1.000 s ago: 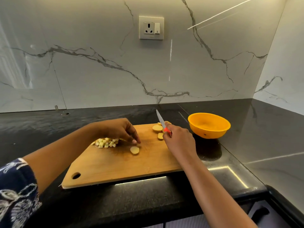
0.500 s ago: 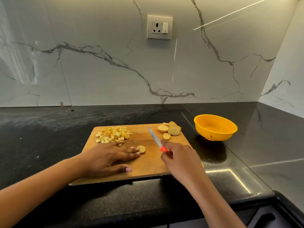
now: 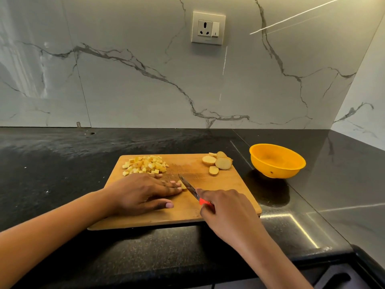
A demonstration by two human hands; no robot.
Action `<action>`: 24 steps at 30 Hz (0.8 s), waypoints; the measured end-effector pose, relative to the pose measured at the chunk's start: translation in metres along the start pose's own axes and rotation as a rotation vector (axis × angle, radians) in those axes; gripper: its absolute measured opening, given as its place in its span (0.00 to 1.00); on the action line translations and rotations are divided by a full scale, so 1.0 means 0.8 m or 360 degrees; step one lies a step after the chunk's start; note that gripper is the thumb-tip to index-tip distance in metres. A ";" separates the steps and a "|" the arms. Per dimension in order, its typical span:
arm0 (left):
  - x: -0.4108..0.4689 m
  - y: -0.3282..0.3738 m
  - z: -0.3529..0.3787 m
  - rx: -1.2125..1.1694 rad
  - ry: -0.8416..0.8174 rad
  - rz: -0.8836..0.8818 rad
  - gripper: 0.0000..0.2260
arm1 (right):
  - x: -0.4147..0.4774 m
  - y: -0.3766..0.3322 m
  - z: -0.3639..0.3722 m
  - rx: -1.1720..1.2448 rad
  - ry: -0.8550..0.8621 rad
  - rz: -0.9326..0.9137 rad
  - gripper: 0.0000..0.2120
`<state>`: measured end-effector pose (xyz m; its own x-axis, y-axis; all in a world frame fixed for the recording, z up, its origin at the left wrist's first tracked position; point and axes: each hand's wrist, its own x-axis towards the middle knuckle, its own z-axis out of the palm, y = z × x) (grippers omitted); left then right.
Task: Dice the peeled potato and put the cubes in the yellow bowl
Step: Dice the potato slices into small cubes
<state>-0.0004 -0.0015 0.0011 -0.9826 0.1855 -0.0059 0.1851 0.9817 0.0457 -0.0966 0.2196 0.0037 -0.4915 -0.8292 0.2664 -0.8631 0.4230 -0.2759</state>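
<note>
A wooden cutting board (image 3: 229, 190) lies on the black counter. A heap of potato cubes (image 3: 145, 165) sits at its far left corner, and several potato slices (image 3: 218, 162) lie at its far right corner. My left hand (image 3: 143, 191) lies flat on the board, its straight fingers pressing a potato slice (image 3: 183, 186) that is mostly hidden. My right hand (image 3: 227, 211) grips a red-handled knife (image 3: 190, 188) whose blade is set against that slice beside my fingertips. The yellow bowl (image 3: 278, 160) stands right of the board and looks empty.
A marble wall with a power socket (image 3: 208, 28) rises behind the counter, and a side wall closes the right. The counter's front edge (image 3: 302, 259) runs just below the board.
My left hand drew back from the cube heap to the board's middle and flattened onto a slice. The knife came down and left, until its blade met the slice.
</note>
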 end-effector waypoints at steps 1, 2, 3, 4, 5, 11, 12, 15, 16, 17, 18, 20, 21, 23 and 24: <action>0.000 0.000 0.000 0.0012 0.0010 -0.0002 0.32 | 0.001 -0.001 0.001 -0.0020 0.0006 -0.0008 0.22; 0.000 0.000 0.001 0.0020 0.0018 -0.0005 0.32 | 0.001 -0.002 0.001 -0.0040 0.0012 -0.0019 0.22; 0.000 0.001 0.002 0.0024 0.0024 -0.0010 0.32 | 0.001 -0.003 0.002 -0.0055 0.0016 -0.0028 0.22; 0.000 0.000 0.003 0.0024 0.0029 -0.0019 0.32 | 0.001 -0.003 0.003 -0.0065 0.0017 -0.0034 0.22; 0.000 0.000 0.003 0.0019 0.0036 -0.0027 0.32 | 0.001 -0.004 0.004 -0.0071 0.0017 -0.0036 0.22; 0.001 -0.002 0.005 0.0001 0.0005 -0.0044 0.32 | 0.005 -0.006 0.007 -0.0203 -0.0011 -0.0072 0.23; 0.002 -0.002 0.004 -0.0013 0.0000 -0.0044 0.32 | 0.008 -0.007 0.006 -0.0246 -0.0031 -0.0088 0.22; 0.003 -0.002 0.004 -0.0027 0.0021 -0.0035 0.33 | 0.022 -0.009 0.004 -0.0306 -0.0106 -0.0126 0.20; 0.002 -0.002 0.004 -0.0025 0.0029 -0.0033 0.33 | 0.024 -0.009 0.004 -0.0315 -0.0115 -0.0137 0.19; 0.003 -0.002 0.004 -0.0020 0.0033 -0.0033 0.32 | 0.024 -0.010 0.004 -0.0324 -0.0116 -0.0149 0.19; 0.003 -0.003 0.004 -0.0011 0.0032 -0.0032 0.32 | 0.020 -0.010 0.003 -0.0329 -0.0110 -0.0157 0.21; 0.003 -0.003 0.005 -0.0006 0.0022 -0.0035 0.32 | 0.005 -0.009 0.003 -0.0332 -0.0094 -0.0169 0.23; 0.003 -0.003 0.005 -0.0012 0.0019 -0.0039 0.32 | -0.005 -0.008 0.002 -0.0326 -0.0087 -0.0173 0.24; 0.003 -0.003 0.005 -0.0035 0.0024 -0.0048 0.32 | -0.020 -0.006 -0.003 -0.0313 -0.0068 -0.0185 0.24; 0.003 -0.002 0.005 -0.0046 0.0036 -0.0054 0.32 | -0.025 -0.004 -0.007 -0.0304 -0.0058 -0.0188 0.23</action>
<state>-0.0028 -0.0025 -0.0032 -0.9885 0.1505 0.0149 0.1512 0.9857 0.0747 -0.0846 0.2372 0.0042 -0.3844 -0.8882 0.2518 -0.9223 0.3811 -0.0637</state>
